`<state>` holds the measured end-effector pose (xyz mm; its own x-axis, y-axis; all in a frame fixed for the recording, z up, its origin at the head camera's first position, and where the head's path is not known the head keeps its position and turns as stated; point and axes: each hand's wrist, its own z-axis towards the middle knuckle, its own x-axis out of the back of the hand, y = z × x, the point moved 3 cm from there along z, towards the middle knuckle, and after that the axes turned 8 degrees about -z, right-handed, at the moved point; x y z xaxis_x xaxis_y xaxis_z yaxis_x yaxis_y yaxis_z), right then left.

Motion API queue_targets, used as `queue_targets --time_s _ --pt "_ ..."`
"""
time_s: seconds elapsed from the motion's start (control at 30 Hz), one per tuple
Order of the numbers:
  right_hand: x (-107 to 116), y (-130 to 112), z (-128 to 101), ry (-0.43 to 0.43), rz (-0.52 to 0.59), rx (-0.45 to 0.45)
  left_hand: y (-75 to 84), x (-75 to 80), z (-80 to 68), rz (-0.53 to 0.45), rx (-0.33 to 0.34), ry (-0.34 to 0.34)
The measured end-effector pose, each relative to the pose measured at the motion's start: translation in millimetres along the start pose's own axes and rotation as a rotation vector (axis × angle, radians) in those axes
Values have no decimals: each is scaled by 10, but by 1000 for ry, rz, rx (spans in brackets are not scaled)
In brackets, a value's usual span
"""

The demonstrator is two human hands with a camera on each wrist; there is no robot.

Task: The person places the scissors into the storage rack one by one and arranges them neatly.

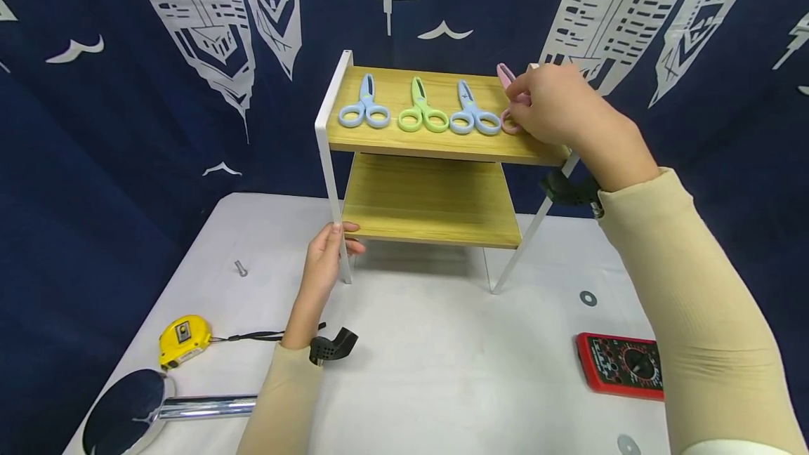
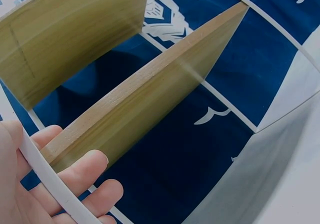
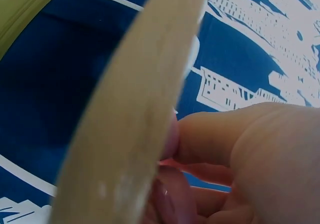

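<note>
A two-tier shelf rack (image 1: 436, 83) with wooden boards and white metal legs stands on the white table. Along its top board lie blue scissors (image 1: 366, 100), green scissors (image 1: 418, 100) and a second blue pair (image 1: 466, 100), blades pointing back. At the right end my right hand (image 1: 559, 104) holds pink scissors (image 1: 505, 76) by the handles, partly hidden by my fingers; a pink handle loop (image 3: 172, 196) shows in the right wrist view. My left hand (image 1: 322, 258) grips the rack's front left leg (image 2: 50, 179) near the lower board (image 1: 436, 195).
A yellow tape measure (image 1: 185, 340) with a black strap and a round black object with a chrome handle (image 1: 208, 407) lie at left, near a small bolt (image 1: 241, 269). On the right are a red multimeter (image 1: 622, 365) and grey washers (image 1: 588, 298). A patterned blue curtain (image 1: 126, 125) hangs behind.
</note>
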<state>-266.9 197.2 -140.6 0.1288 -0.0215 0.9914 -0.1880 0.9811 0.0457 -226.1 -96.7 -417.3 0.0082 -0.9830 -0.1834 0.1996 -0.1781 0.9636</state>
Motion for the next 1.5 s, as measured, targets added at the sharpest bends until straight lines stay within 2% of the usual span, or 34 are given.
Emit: queue_targets --time_s 0.1,0.27,0.8,0.9,0.97,1.07,1.13,1.17,1.23,1.27,1.37,1.5 --pt "-31 -81 -8 -16 -65 34 13 3 -3 -2 6 -1" --pt "-75 -177 -44 17 -133 84 13 2 -7 -7 7 -7" --pt "-158 -185 -91 108 -107 94 18 15 16 -11 -8 -7" --pt "-161 -182 -157 205 -48 112 15 6 20 -10 -8 -6" --pt "-167 -176 -248 344 33 146 8 -4 20 -9 -5 -6" --pt "-228 -204 -477 615 166 252 2 -17 17 -12 -3 -7" --pt "-339 -263 -672 805 266 346 -6 -23 14 -15 0 -10" --pt "-412 -303 -777 867 303 391 -10 -24 13 -16 1 -13" --pt "-593 -396 -963 951 383 481 -11 -20 8 -17 5 -16" --pt "-699 -443 -1041 965 418 524 -12 -13 5 -13 8 -15" --pt "-1059 -554 -1207 927 469 635 -1 19 -12 4 -5 -17" --pt "-1582 -618 -1335 777 489 689 -10 95 -113 108 -12 -59"
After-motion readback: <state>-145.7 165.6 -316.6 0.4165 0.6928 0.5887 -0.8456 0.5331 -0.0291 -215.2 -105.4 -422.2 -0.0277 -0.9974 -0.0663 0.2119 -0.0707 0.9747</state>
